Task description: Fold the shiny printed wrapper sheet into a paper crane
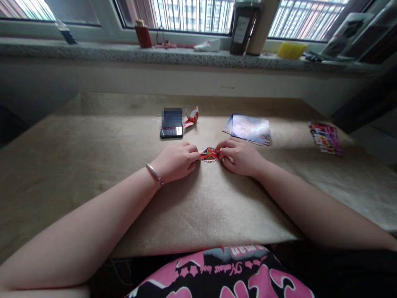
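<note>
A small red folded paper piece (210, 154) with coloured print lies low over the middle of the table. My left hand (179, 160) pinches its left end, and a silver bracelet (153, 171) circles that wrist. At its right end, the fingers of my right hand (240, 156) are closed on it. Pale pointed edges show along the paper's near side; the fingertips cover both ends. Beyond my left hand lies a black phone (172, 130), its upper part pixelated. Touching or just beside the phone is another red and white folded paper piece (191, 118).
A stack of bluish cards or sheets (251, 127) lies beyond my right hand. Farther right are fanned pink and red cards (326, 138). The stone windowsill (118, 51) holds a red bottle (143, 34), a dark container (243, 31) and a yellow block (291, 50).
</note>
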### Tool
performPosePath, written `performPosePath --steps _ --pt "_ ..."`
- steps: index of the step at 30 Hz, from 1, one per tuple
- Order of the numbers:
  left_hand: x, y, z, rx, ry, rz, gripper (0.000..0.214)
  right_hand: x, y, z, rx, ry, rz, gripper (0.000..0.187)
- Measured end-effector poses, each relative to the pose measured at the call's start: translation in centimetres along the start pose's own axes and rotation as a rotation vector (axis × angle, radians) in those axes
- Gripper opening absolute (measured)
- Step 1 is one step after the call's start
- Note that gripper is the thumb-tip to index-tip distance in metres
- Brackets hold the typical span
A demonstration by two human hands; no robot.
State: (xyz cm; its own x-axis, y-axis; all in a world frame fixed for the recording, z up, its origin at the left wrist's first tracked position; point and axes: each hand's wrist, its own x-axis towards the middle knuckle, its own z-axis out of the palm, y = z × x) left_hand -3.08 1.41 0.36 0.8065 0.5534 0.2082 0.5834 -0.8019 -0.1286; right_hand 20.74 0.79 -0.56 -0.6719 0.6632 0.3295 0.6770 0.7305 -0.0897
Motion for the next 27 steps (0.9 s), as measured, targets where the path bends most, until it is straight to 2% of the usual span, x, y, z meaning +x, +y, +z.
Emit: performPosePath --steps 5,11,20,27 --pt "0.1 0.0 0.2 0.023 0.029 0.079 0.029 0.1 0.5 0.8 0.125 0.026 0.075 0.02" --pt "0.1 0.1 0.4 0.02 0.038 0.064 0.029 0.1 0.3 0.6 0.055 0.08 0.148 0.026" --pt "0.3 0.1 0.7 -0.078 0.078 0.008 0.026 0.2 0.0 0.7 0.145 0.089 -0.051 0.025" --pt "0.4 0.7 0.3 -0.15 0.027 -0.076 0.032 0.4 -0.8 0.4 0.128 0.024 -0.142 0.022"
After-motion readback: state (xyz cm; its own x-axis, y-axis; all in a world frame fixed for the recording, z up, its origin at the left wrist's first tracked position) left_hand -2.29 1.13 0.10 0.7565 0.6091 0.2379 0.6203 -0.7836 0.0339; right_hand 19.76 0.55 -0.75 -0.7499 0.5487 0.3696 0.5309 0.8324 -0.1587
